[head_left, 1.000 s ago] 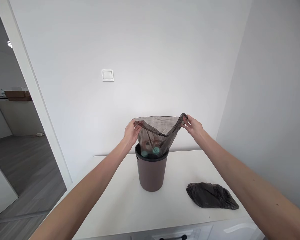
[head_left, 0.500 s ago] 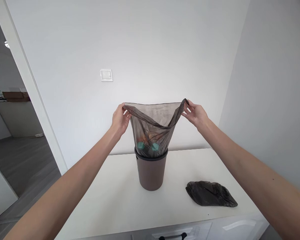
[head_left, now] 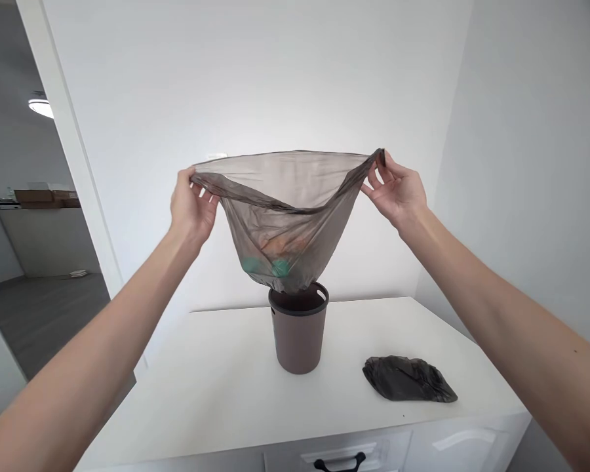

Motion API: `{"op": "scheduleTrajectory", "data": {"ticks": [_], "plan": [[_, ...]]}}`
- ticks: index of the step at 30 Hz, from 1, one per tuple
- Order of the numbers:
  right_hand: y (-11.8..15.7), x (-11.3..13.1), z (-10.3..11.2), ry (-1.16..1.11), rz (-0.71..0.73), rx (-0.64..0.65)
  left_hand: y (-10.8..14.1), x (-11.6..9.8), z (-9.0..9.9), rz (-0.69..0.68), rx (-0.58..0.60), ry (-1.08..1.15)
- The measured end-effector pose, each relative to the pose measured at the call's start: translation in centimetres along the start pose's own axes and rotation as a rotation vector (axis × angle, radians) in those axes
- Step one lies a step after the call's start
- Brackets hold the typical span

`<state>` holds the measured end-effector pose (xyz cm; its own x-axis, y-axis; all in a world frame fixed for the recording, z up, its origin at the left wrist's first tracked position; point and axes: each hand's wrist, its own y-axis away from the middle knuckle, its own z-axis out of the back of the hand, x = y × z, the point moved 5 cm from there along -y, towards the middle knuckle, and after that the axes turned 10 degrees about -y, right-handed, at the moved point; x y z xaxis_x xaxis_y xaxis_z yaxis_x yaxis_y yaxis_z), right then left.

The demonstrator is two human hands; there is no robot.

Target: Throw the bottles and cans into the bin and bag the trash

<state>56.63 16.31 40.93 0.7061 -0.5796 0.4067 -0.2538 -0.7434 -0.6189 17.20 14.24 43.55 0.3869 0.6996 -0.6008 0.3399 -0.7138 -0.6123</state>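
Note:
My left hand [head_left: 193, 204] pinches the left side of the rim of a thin dark see-through bag [head_left: 285, 226]. At the opposite side of the rim, my right hand [head_left: 396, 190] grips the same bag, so its mouth is spread wide. Green and orange items show through the plastic near the bag's bottom. The bag hangs just above a brown bin [head_left: 299, 341] with a black rim and handle holes; the bin's visible inside is dark. To the right of the bin, a crumpled black bag [head_left: 408, 379] lies on the white cabinet top [head_left: 216, 393].
A black drawer handle [head_left: 340, 462] sits on the cabinet front. White walls [head_left: 295, 78] stand behind and to the right. Through a doorway at the left, cardboard boxes [head_left: 44, 196] rest on a counter, and a ceiling lamp [head_left: 41, 107] is lit.
Both hands have risen and moved apart, stretching the bag's mouth wider. The filled bag has come up out of the bin, whose opening now shows. The view has shifted slightly.

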Motion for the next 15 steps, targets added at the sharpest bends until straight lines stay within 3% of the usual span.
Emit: {"op": "scheduleTrajectory", "data": {"ticks": [3,6,10,15], "plan": [[0.9,1.4,-1.6,0.038,0.025,0.045,1.1,-3.6,0.7,-0.047,-0.042,-0.075],[2.6,2.0,-2.6,0.044,0.004,0.056,2.6,-5.9,2.5,-0.002,-0.094,-0.132],[6.1,2.1,-3.5,0.033,-0.118,0.017,5.1,-7.2,5.7,0.192,-0.129,-0.224],[11.1,2.2,-4.7,0.021,-0.259,-0.002,8.7,-7.9,9.9,0.429,-0.088,-0.474]]}}
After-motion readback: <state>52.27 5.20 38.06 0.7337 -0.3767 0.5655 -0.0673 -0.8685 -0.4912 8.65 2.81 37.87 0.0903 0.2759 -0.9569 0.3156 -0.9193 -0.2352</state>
